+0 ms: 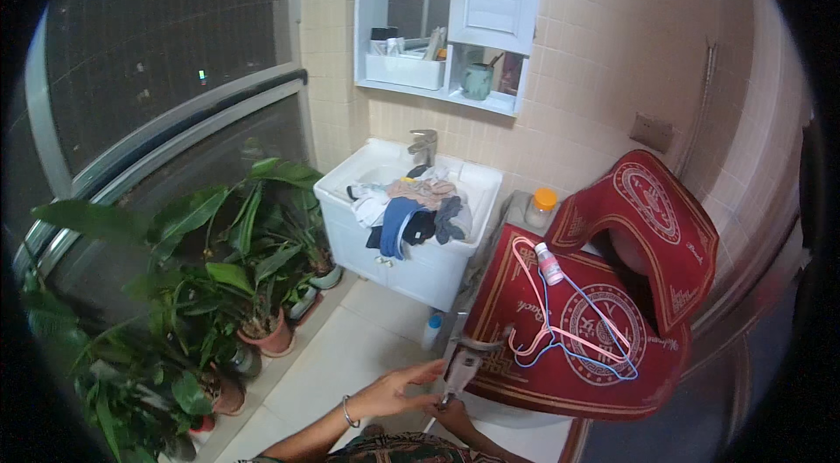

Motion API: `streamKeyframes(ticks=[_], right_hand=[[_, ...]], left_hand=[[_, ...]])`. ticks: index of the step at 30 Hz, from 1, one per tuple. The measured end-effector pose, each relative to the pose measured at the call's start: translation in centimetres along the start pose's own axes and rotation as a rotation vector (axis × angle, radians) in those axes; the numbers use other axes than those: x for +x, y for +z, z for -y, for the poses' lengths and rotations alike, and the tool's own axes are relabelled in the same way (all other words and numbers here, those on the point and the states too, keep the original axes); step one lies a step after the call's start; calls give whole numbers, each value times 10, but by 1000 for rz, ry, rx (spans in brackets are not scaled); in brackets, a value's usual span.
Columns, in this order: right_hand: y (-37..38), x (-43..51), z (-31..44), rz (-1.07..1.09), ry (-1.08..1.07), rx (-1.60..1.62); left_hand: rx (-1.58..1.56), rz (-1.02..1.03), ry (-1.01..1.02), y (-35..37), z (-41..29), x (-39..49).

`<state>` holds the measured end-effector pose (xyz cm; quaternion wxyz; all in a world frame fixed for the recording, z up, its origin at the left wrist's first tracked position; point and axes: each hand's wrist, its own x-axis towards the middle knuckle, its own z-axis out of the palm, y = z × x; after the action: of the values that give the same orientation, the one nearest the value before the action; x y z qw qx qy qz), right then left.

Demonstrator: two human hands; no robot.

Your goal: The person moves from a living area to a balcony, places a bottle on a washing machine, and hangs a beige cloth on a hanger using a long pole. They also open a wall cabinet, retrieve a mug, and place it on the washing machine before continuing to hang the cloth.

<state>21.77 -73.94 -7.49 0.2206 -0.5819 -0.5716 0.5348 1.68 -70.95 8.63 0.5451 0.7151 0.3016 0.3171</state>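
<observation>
Low in the head view, my left hand (pixel 387 392), with a metal bangle at the wrist, reaches right with fingers spread. Its fingertips are at the left side of a small pale device with a curved grey top (pixel 464 368), blurred and not clearly identifiable; whether they grip it cannot be told. My right hand (pixel 454 420) is closed around the device's lower end, partly hidden by the device and the frame's edge. Just right of it, pink and blue clothes hangers (pixel 548 332) lie on a red patterned mat (pixel 610 394), with a small pink-labelled bottle (pixel 549 264) across them.
A white washbasin (pixel 338 227) holds heaped clothes (pixel 420 200) under a faucet (pixel 425 144). Potted plants (pixel 262 325) line the window on the left. An orange-lidded jar (pixel 543 206) stands behind the mat, whose raised flap (pixel 689 233) arches up. A blue-capped bottle (pixel 431 332) is below the basin.
</observation>
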Motion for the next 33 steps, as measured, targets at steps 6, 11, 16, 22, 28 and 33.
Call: streamKeyframes(ticks=[6, 11, 16, 22, 28, 33], right_hand=[[16, -9, -78, -581, -56, 507], [29, -63, -98, -802, -108, 553], [28, -101, -74, -875, 47, 384], [45, -121, -56, -988, 18, 603], [71, -132, -54, -1223, 102, 606], [93, -119, -56, -1592, 39, 732]], left_hand=[[-195, -29, -98, -103, 93, 71], [-105, -214, -2, -155, 129, 152], [-91, -336, 25, -157, 152, 226], [34, -495, 88, -177, 177, 306], [585, -531, 106, -178, 185, 377], [913, -266, -133, -193, 184, 412]])
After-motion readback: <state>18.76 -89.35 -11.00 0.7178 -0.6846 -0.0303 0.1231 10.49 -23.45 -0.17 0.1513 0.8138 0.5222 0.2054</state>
